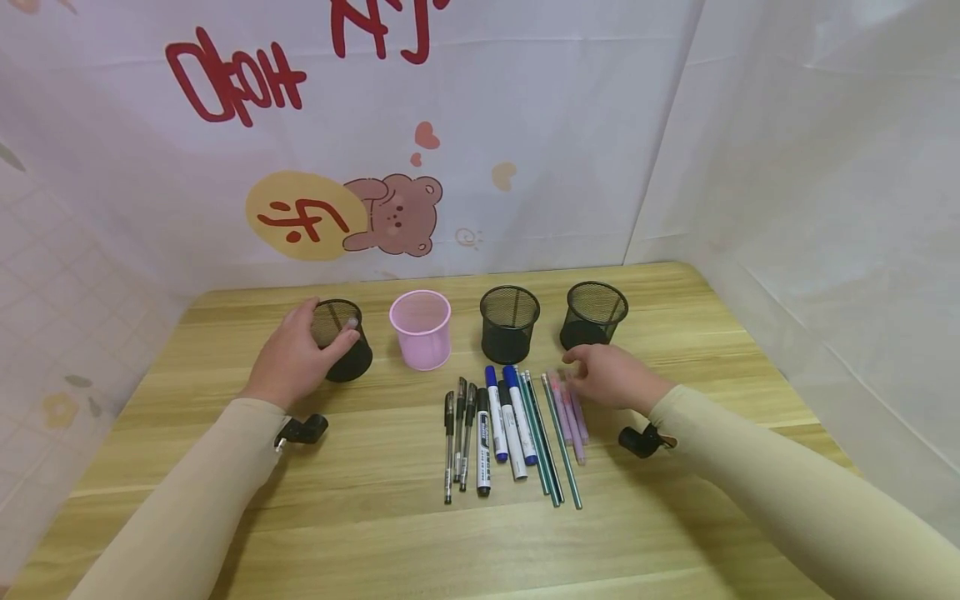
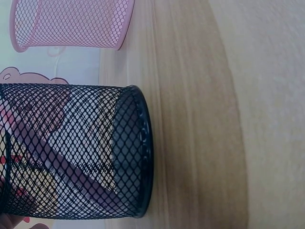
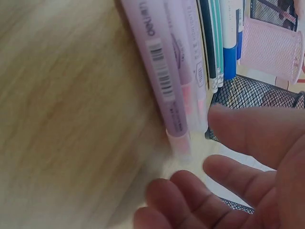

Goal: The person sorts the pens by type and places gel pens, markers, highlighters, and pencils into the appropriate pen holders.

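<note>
Purple highlighters (image 1: 575, 429), centre-right of frame, likely light, best pinched mid-barrel, are lying near empty right hand (image 1: 611, 377); left hand (image 1: 294, 357) is gripping mesh cup (image 1: 352, 361).

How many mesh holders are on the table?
4: black holder gripped by the left hand; then, rightward, pink holder, second black holder, and third black holder beyond the right hand.

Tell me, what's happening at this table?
A person's left hand holds the leftmost black mesh cup, which has a slanted purple pen in it. The right hand is beside the purple highlighters lying on the table. Next to those lie pencils, markers and black pens. Behind them stand a pink cup and two more black cups.
</note>
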`<act>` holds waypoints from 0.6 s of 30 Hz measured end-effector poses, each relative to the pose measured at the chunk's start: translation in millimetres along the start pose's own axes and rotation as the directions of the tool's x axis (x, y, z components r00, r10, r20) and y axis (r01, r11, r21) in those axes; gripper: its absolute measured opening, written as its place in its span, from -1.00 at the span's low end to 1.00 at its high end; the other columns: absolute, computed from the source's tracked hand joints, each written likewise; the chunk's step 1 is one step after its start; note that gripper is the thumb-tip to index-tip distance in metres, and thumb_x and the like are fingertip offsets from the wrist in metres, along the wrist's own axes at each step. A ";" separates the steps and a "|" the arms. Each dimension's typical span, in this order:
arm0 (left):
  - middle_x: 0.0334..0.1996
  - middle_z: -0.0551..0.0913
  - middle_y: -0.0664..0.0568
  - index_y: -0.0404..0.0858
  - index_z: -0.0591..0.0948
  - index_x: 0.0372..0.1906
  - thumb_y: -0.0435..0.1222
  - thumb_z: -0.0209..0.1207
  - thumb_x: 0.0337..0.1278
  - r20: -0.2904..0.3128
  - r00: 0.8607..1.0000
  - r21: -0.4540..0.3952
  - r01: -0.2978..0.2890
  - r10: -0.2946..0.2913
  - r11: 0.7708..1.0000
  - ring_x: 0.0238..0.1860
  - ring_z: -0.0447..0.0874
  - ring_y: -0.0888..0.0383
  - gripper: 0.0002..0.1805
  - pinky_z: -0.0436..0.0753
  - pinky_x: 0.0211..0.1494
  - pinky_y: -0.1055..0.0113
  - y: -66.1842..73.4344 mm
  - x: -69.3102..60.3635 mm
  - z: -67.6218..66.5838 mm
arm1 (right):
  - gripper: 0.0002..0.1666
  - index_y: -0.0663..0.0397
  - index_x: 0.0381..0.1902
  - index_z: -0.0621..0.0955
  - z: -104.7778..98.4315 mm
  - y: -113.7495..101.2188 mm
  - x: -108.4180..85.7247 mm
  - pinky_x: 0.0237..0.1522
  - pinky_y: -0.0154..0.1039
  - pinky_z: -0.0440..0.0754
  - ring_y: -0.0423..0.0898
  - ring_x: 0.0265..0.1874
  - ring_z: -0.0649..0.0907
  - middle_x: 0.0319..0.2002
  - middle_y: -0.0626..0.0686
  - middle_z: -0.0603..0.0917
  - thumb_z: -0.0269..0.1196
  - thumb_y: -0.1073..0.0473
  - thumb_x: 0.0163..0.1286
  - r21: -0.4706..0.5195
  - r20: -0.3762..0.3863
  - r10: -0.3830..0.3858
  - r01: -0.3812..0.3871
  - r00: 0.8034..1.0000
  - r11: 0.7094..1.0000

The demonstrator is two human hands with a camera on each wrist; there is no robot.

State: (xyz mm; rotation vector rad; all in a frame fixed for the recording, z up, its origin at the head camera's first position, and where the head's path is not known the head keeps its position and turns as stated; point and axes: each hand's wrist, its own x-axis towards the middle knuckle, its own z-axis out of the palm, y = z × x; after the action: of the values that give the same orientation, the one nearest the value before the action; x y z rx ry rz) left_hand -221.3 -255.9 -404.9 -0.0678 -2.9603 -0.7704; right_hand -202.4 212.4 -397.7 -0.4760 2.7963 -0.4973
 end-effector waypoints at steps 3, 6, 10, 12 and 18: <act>0.58 0.24 -0.42 -0.35 0.06 0.67 0.46 0.00 0.32 -0.002 1.000 0.003 -0.002 0.002 1.000 0.50 0.31 -0.47 0.19 0.34 0.46 -0.47 0.0 -0.4 -0.1 | -0.46 0.25 0.29 0.61 -0.1 2.1 -0.8 -0.18 -0.15 0.67 -0.12 -0.33 0.66 -0.23 0.03 0.79 0.35 0.15 0.41 -0.027 0.036 0.025 -0.024 0.999 0.999; 0.58 0.23 -0.42 -0.35 0.06 0.67 0.46 0.00 0.33 -0.001 1.000 0.003 -0.002 0.002 1.000 0.51 0.29 -0.47 0.19 0.33 0.47 -0.47 0.7 -1.0 -0.6 | -0.36 0.24 0.34 0.57 -0.1 4.1 -0.8 -0.09 -0.08 0.70 -0.11 -0.26 0.68 -0.20 0.02 0.80 0.41 0.10 0.38 -0.041 0.068 0.038 -0.035 0.997 0.999; 0.58 0.23 -0.43 -0.36 0.06 0.67 0.46 0.00 0.32 0.000 1.000 -0.001 -0.001 0.001 1.000 0.51 0.29 -0.47 0.19 0.33 0.47 -0.47 1.3 -1.4 -1.0 | -0.28 0.23 0.39 0.53 0.2 6.3 -0.3 -0.07 -0.07 0.69 -0.11 -0.25 0.69 -0.21 0.02 0.80 0.45 0.05 0.37 -0.041 0.096 0.045 -0.041 0.994 0.998; 0.57 0.23 -0.43 -0.36 0.06 0.67 0.46 0.00 0.32 0.001 1.000 -0.001 0.000 0.000 1.000 0.51 0.29 -0.47 0.19 0.33 0.47 -0.47 1.3 -1.3 -1.0 | -0.26 0.23 0.41 0.52 0.5 7.2 0.3 -0.09 -0.08 0.69 -0.12 -0.26 0.69 -0.20 0.03 0.80 0.45 0.05 0.37 -0.040 0.108 0.040 -0.036 0.993 0.999; 0.58 0.24 -0.41 -0.35 0.07 0.67 0.46 0.00 0.32 -0.003 1.000 -0.004 0.001 -0.001 1.000 0.51 0.30 -0.46 0.18 0.34 0.46 -0.47 1.4 -0.6 -0.5 | -0.28 0.24 0.42 0.50 0.0 9.6 2.6 -0.16 -0.15 0.66 -0.11 -0.27 0.67 -0.15 0.06 0.79 0.41 0.09 0.39 -0.023 0.143 0.036 -0.033 0.989 0.999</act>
State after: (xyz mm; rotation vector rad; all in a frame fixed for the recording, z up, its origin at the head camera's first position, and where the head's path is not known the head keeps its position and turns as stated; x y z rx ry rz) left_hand -220.6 -254.9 -403.9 -0.0660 -2.9561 -0.7755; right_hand -207.4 220.0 -401.8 -0.4482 2.6697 -0.4108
